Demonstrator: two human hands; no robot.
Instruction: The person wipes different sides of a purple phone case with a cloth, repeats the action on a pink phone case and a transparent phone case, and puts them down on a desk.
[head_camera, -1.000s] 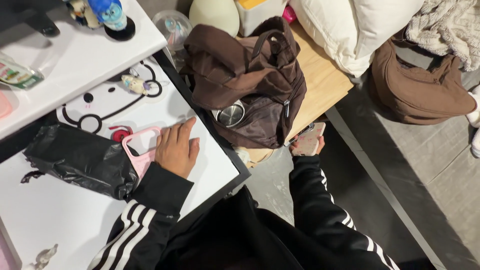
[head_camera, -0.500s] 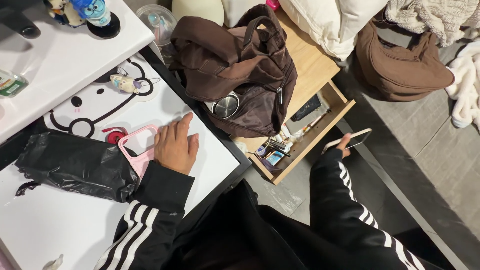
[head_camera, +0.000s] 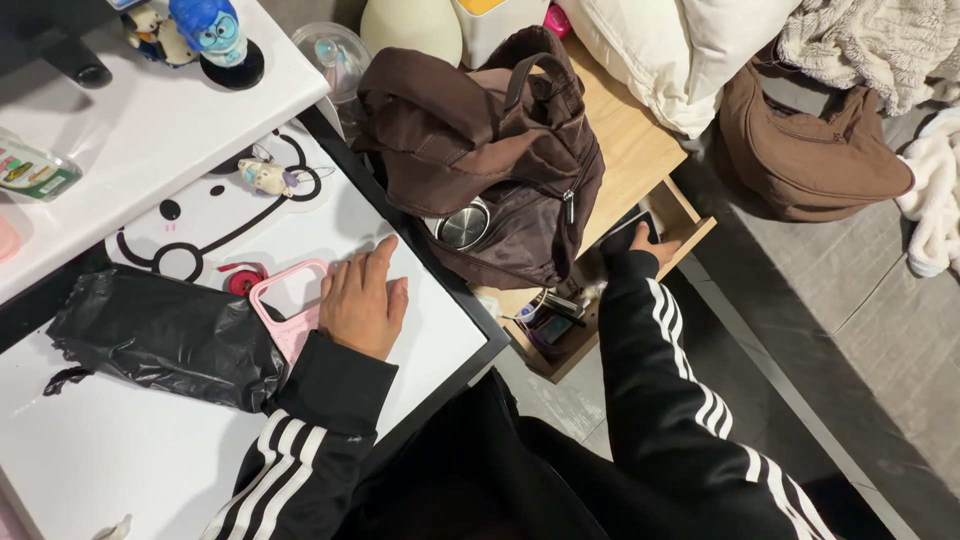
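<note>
The left hand lies flat, palm down, on the white surface, fingers loosely spread and pointing up and away toward the brown backpack. Its grip is apart, closed on nothing; the thumb side rests on the edge of a pink phone case. The case lies flat, its long axis running from the sleeve up toward a cartoon cat mat, with the camera cut-out at the far end. A crumpled black plastic bag lies just beside the case, touching its left edge.

The right hand reaches into the open wooden drawer below the backpack, resting on a dark flat phone at the drawer's far end. The phone's long axis seems to run slantwise along the drawer, toward the upper right. The sleeve hides most of the hand, so I cannot tell whether the grip is clamped on the phone or merely touching it. Small cosmetics fill the near end of the drawer.
</note>
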